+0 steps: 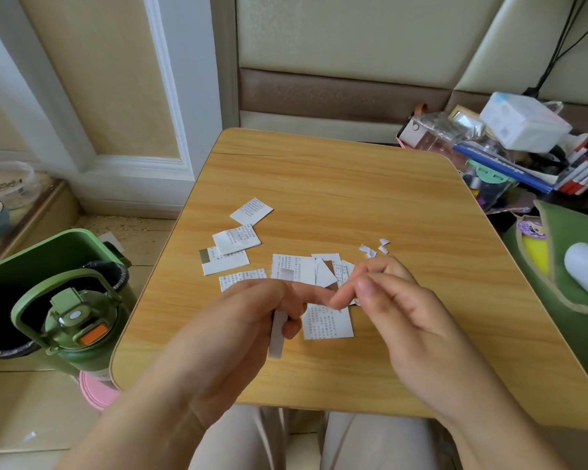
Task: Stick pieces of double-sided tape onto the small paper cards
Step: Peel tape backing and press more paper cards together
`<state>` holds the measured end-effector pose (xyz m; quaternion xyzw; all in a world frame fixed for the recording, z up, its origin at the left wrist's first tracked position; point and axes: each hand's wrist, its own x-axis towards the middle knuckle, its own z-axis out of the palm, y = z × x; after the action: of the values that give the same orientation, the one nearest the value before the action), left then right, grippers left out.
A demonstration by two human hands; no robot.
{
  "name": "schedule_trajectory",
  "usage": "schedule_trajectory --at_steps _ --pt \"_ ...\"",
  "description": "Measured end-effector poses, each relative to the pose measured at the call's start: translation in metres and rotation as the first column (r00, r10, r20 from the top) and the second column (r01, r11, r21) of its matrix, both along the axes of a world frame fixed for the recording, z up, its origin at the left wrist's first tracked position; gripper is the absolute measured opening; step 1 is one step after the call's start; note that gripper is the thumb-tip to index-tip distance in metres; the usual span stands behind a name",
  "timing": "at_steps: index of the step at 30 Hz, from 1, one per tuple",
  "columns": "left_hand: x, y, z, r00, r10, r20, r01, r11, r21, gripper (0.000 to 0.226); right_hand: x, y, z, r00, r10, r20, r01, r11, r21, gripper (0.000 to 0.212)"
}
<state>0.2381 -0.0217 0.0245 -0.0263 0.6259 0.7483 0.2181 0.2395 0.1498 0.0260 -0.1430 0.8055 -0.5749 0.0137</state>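
Head view, looking down on a small light-wood table with rounded corners (319,171). Left hand (252,320) curled round a strip of white double-sided tape (277,334), lower end sticking out below the fingers, forefinger stretched toward the right. Right hand (398,300) with loosely bent fingers, tips meeting the left forefinger above the cards; whether anything is pinched there cannot be told. Small white paper cards with printed text spread over the table's middle: one alone at the far side (251,212), two overlapping just nearer (236,239), one (228,262) with a grey patch at its left corner, one partly under the left hand (241,278), one lying flat below the fingertips (326,322). Beside these, an overlapping cluster of cards (306,269) beyond the hands, exact count unclear; on its leftmost card a pale strip (286,273), seemingly tape already stuck. About four tiny white paper scraps (374,249) past the right hand, apart from the cards. Off the table's left edge, a green bin with a black liner (48,256) and a green water bottle with an orange button (82,327). At far right, a heap of books and clear packets (523,147).
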Motion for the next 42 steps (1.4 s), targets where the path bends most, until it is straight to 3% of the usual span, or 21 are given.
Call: schedule_trajectory --at_steps 7,11,15,18,22,26,29,42 --pt "0.0 0.004 -0.004 0.999 -0.032 -0.012 0.032 0.999 -0.036 0.038 0.0 0.005 -0.013 0.973 -0.049 0.225 0.094 0.976 -0.196 0.044" --pt "-0.008 0.001 -0.012 0.987 0.162 0.02 -0.162 0.987 -0.022 0.04 0.0 0.006 -0.019 0.928 -0.005 0.374 0.133 0.939 -0.317 0.055" --pt "-0.011 -0.003 -0.018 0.973 0.21 -0.099 -0.225 0.955 -0.191 0.028 -0.007 0.008 -0.015 0.727 0.158 0.668 0.313 0.79 -0.527 0.06" --pt "-0.008 -0.003 -0.027 0.97 0.146 -0.197 -0.211 0.906 -0.366 0.038 -0.012 0.014 -0.017 0.566 0.229 0.792 0.378 0.782 -0.495 0.067" --pt "-0.006 -0.004 -0.047 0.911 -0.049 -0.41 -0.26 0.702 -0.663 0.031 -0.014 0.016 -0.025 0.49 0.193 0.85 0.433 0.793 -0.429 0.065" --pt "-0.007 -0.001 -0.071 0.847 -0.228 -0.48 -0.306 0.528 -0.792 0.025 -0.018 0.015 -0.033 0.439 0.165 0.883 0.502 0.771 -0.393 0.066" --pt "-0.011 0.001 -0.088 0.805 -0.276 -0.526 -0.35 0.496 -0.795 0.036 -0.02 0.013 -0.038 0.421 0.146 0.895 0.527 0.764 -0.372 0.065" --pt "-0.014 0.01 -0.101 0.722 -0.379 -0.578 -0.446 0.384 -0.809 0.036 -0.025 0.012 -0.052 0.415 0.125 0.901 0.535 0.767 -0.353 0.063"
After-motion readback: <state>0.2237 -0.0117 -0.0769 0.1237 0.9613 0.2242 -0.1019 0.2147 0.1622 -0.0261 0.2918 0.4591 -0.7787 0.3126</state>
